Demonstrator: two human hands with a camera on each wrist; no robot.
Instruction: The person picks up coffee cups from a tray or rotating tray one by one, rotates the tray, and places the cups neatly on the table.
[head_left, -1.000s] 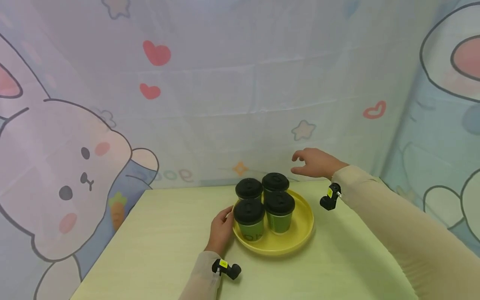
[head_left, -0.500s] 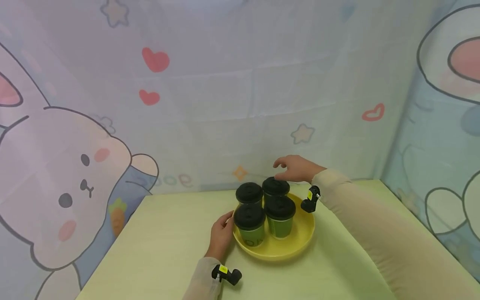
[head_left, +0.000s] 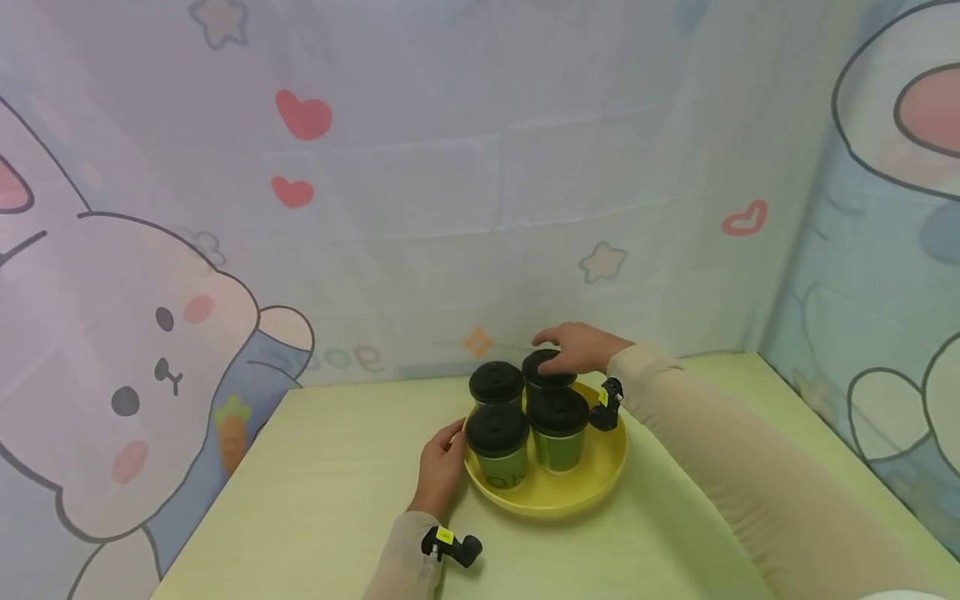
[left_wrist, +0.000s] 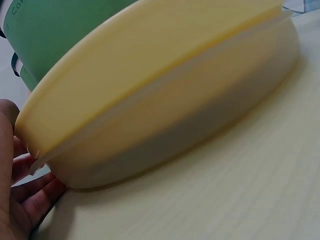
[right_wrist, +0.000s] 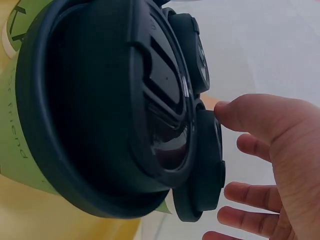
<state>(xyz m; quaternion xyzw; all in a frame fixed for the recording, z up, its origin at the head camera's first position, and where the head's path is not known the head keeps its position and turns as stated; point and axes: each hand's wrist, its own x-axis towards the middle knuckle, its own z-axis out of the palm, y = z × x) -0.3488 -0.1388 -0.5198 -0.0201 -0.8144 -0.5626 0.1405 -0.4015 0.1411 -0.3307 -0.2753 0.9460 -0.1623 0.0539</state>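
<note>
Four-sided grouping of green cups with black lids stands upright on a round yellow tray (head_left: pixel 551 510). At the tray's left rim, the left hand (head_left: pixel 440 468) holds on; in the left wrist view its thumb lies at the upper rim and the fingers (left_wrist: pixel 36 199) curl against the side of the tray (left_wrist: pixel 175 100). Over the back right cup's lid (head_left: pixel 531 368) is the right hand (head_left: pixel 583 346), fingers spread. In the right wrist view, this hand (right_wrist: pixel 280 165) has its thumb at that lid's (right_wrist: pixel 205 170) edge; contact cannot be told.
The front right cup (head_left: pixel 558 447) is nearest the right wrist camera. Front left cup (head_left: pixel 504 467) and back left cup (head_left: pixel 496 382) stand beside it. Behind the pale table (head_left: pixel 337 467) hangs a printed cloth (head_left: pixel 420 192).
From the right of the tray, the right hand has moved left and down to the back right cup's lid. The left hand stays at the tray's rim; the head view has shifted slightly.
</note>
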